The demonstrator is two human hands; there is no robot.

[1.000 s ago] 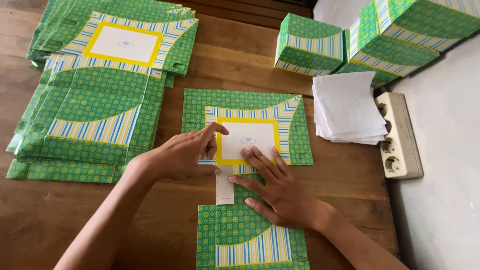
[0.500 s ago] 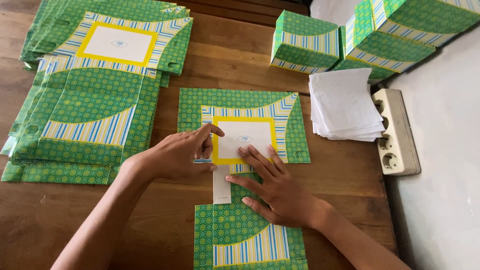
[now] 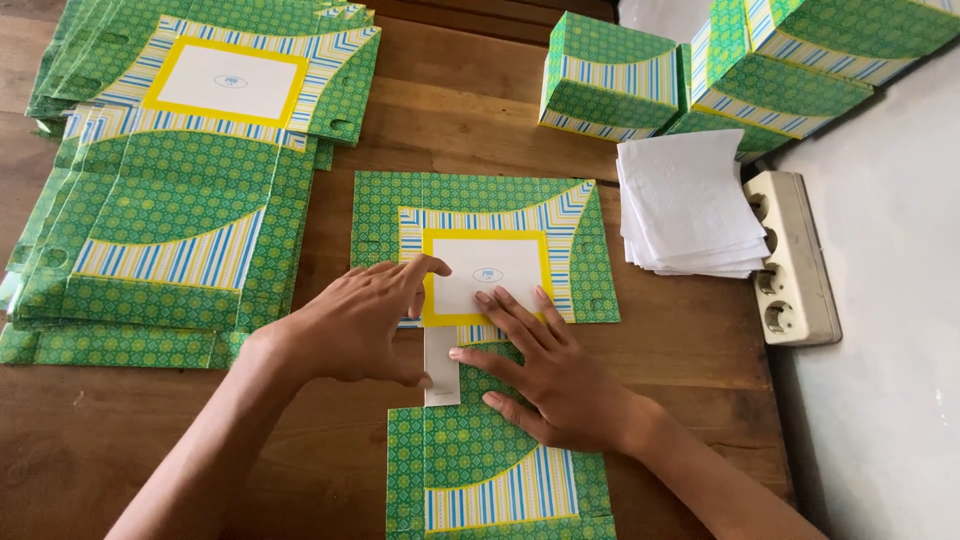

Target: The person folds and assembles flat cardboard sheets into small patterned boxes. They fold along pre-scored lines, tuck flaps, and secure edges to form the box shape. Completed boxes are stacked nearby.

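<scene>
A flat green patterned cardboard box blank with a yellow-framed white square lies unfolded on the wooden table. My left hand rests on its left middle, forefinger on the yellow frame, thumb by a white flap. My right hand lies flat with fingers spread over the blank's middle, fingertips at the white square's lower edge. Neither hand grips anything.
A stack of flat green blanks fills the left side. Folded green boxes stand at the back right. A pile of white paper napkins lies beside a white power strip near the wall.
Both hands stay on the blank with almost no shift. The view has tilted slightly, so the things sit a little lower-left in frame.
</scene>
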